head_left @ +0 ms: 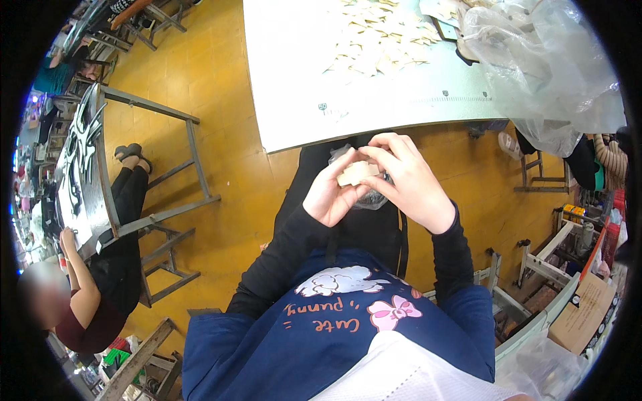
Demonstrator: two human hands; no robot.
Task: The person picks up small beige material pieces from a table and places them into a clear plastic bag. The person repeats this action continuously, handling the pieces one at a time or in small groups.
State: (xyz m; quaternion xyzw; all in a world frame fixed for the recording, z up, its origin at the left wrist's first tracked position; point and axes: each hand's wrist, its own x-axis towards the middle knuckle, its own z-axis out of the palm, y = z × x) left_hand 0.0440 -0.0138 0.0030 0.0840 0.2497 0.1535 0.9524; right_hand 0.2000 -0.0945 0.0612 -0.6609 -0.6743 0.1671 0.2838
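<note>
1. Left hand [329,194] and right hand [414,180] pinch a small cream piece [359,174] above the lap, on the near side of a white table [287,87].
2. Farther off, pale pieces [384,40] lie scattered, whether finished or waiting unclear.
3. The held piece appears mid-handling.

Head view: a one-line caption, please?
Left hand and right hand hold a small cream item near a white table strewn with yellowish bits.

Cream piece [359,174], whitish tabletop [287,93], ochre floor [224,100], navy garment [264,354], pink bow print [394,312].
</note>
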